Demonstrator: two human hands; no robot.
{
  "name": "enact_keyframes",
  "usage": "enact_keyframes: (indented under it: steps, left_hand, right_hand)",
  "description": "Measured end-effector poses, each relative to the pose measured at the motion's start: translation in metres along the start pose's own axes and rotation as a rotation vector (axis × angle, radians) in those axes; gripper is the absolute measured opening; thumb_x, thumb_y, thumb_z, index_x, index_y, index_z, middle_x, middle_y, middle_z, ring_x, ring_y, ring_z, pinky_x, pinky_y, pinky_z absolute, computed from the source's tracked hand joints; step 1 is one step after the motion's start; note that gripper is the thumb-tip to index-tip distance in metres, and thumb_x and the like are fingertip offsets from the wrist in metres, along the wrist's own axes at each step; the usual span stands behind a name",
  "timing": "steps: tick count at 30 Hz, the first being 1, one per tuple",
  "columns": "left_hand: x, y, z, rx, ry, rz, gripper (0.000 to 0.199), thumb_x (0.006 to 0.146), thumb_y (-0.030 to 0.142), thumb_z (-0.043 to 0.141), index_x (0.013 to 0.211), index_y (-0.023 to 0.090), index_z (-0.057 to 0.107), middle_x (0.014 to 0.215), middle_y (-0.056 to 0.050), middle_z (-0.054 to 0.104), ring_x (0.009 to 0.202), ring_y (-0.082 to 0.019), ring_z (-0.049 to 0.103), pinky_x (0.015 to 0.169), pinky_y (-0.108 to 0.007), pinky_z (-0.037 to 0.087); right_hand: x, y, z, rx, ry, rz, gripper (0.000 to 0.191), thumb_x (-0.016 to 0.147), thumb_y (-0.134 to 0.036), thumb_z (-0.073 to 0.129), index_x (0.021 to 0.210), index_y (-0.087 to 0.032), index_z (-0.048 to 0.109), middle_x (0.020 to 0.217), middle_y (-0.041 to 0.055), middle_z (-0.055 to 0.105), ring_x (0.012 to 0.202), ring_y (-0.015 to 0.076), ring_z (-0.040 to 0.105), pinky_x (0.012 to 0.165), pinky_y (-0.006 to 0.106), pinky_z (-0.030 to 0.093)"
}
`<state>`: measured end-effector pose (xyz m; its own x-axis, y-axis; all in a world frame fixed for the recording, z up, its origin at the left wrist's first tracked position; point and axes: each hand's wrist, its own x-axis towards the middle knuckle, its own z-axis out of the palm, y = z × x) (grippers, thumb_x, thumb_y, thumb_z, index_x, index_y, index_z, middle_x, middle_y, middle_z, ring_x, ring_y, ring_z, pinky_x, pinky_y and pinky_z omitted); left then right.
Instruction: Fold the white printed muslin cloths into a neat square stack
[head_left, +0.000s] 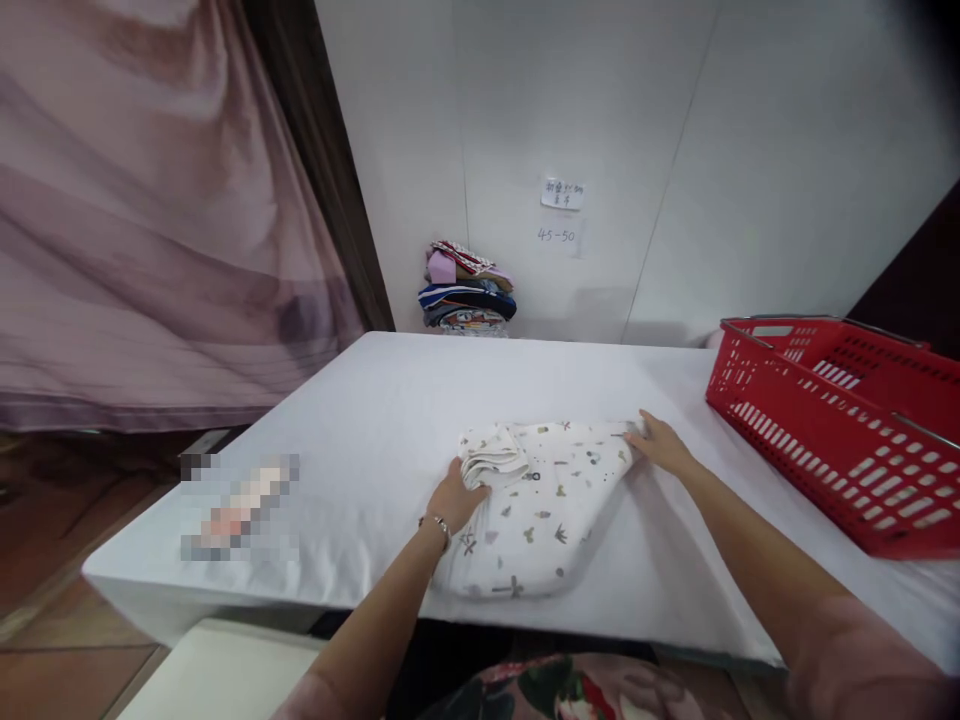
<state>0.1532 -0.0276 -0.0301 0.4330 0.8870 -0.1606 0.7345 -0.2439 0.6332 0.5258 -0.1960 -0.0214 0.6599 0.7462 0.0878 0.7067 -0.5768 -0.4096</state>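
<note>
A white cloth (559, 500) printed with small grey, brown and green motifs lies partly folded near the front of the table, with several layers rolled over at its left end. My left hand (454, 497), a bracelet on its wrist, grips those folded layers, the thumb on top and the other fingers largely hidden. At the far right corner of the same cloth, my right hand (660, 443) holds the edge between thumb and fingers.
A red plastic basket (817, 420) with metal handles stands at the table's right. Folded fabrics are stacked (469, 290) beyond the white-covered table (390, 400), by the wall. A blurred-out item (240, 505) lies at left. A pink curtain (150, 220) hangs there.
</note>
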Motion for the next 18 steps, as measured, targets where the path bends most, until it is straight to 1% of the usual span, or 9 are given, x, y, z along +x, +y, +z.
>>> enact_keyframes:
  steps: [3, 5, 7, 9, 10, 11, 13, 15, 18]
  left_hand:
    - [0.003, 0.0, -0.003, -0.185, -0.068, 0.011, 0.04, 0.075, 0.037, 0.057, 0.109, 0.017, 0.056, 0.096, -0.007, 0.068, 0.082, -0.021, 0.064, 0.069, -0.029, 0.048]
    - [0.002, -0.006, -0.01, -0.288, -0.004, 0.021, 0.033, 0.077, 0.039, 0.052, 0.101, 0.018, 0.059, 0.089, -0.004, 0.068, 0.078, -0.019, 0.063, 0.066, -0.028, 0.048]
    - [0.001, -0.013, -0.022, -0.343, 0.094, 0.051, 0.034, 0.078, 0.042, 0.05, 0.1, 0.018, 0.06, 0.088, -0.003, 0.068, 0.082, -0.02, 0.062, 0.069, -0.028, 0.048]
    - [0.005, -0.015, -0.04, -0.349, 0.169, 0.081, 0.033, 0.078, 0.042, 0.049, 0.098, 0.019, 0.062, 0.088, -0.002, 0.069, 0.087, -0.021, 0.062, 0.075, -0.029, 0.048]
    - [0.009, -0.012, -0.052, -0.334, 0.204, 0.099, 0.031, 0.079, 0.041, 0.049, 0.097, 0.019, 0.062, 0.089, -0.002, 0.069, 0.089, -0.021, 0.061, 0.078, -0.03, 0.048]
    - [0.015, -0.006, -0.064, -0.309, 0.237, 0.122, 0.029, 0.079, 0.039, 0.049, 0.096, 0.02, 0.063, 0.091, -0.001, 0.069, 0.092, -0.021, 0.06, 0.082, -0.03, 0.047]
    - [0.031, 0.016, -0.095, -0.253, 0.337, 0.201, 0.025, 0.079, 0.034, 0.049, 0.095, 0.022, 0.064, 0.097, 0.0, 0.068, 0.098, -0.021, 0.058, 0.088, -0.031, 0.044]
    - [0.05, 0.048, -0.13, -0.253, 0.48, 0.353, 0.026, 0.08, 0.032, 0.049, 0.098, 0.021, 0.064, 0.102, -0.001, 0.066, 0.101, -0.02, 0.057, 0.092, -0.032, 0.041]
    - [0.073, 0.096, -0.179, -0.373, 0.685, 0.613, 0.035, 0.08, 0.033, 0.05, 0.111, 0.019, 0.059, 0.109, -0.002, 0.064, 0.104, -0.019, 0.055, 0.093, -0.031, 0.041]
  right_hand:
    - [0.016, -0.011, -0.003, -0.091, -0.219, -0.003, 0.073, 0.074, -0.05, 0.054, 0.136, -0.014, 0.037, 0.13, 0.0163, 0.049, 0.118, 0.0294, 0.047, 0.092, 0.038, 0.04]
    - [0.018, -0.016, -0.004, -0.118, -0.324, -0.04, 0.066, 0.069, -0.048, 0.06, 0.124, -0.014, 0.052, 0.119, 0.0162, 0.058, 0.107, 0.03, 0.055, 0.087, 0.038, 0.042]
    - [0.015, -0.02, -0.005, -0.122, -0.391, -0.088, 0.05, 0.061, -0.045, 0.067, 0.1, -0.014, 0.066, 0.1, 0.0132, 0.067, 0.093, 0.0295, 0.061, 0.079, 0.035, 0.045]
    - [0.013, -0.024, -0.01, -0.101, -0.433, -0.166, 0.038, 0.057, -0.042, 0.07, 0.084, -0.016, 0.069, 0.086, 0.0093, 0.069, 0.083, 0.0271, 0.063, 0.073, 0.032, 0.046]
    - [0.014, -0.028, -0.015, -0.081, -0.422, -0.206, 0.035, 0.057, -0.042, 0.07, 0.081, -0.016, 0.069, 0.084, 0.0078, 0.069, 0.081, 0.0263, 0.063, 0.071, 0.031, 0.046]
    - [0.017, -0.034, -0.023, -0.057, -0.382, -0.239, 0.035, 0.058, -0.042, 0.069, 0.082, -0.017, 0.069, 0.083, 0.0071, 0.069, 0.081, 0.0258, 0.062, 0.071, 0.03, 0.046]
    - [0.028, -0.051, -0.046, -0.012, -0.206, -0.278, 0.038, 0.061, -0.044, 0.068, 0.086, -0.016, 0.068, 0.085, 0.0068, 0.068, 0.083, 0.0256, 0.061, 0.071, 0.03, 0.046]
    - [0.044, -0.074, -0.079, -0.004, 0.085, -0.297, 0.04, 0.065, -0.048, 0.065, 0.089, -0.017, 0.066, 0.087, 0.0072, 0.066, 0.083, 0.0251, 0.059, 0.073, 0.032, 0.046]
    - [0.063, -0.103, -0.132, -0.028, 0.55, -0.393, 0.038, 0.075, -0.053, 0.056, 0.091, -0.019, 0.064, 0.088, 0.008, 0.062, 0.086, 0.0254, 0.056, 0.075, 0.036, 0.044]
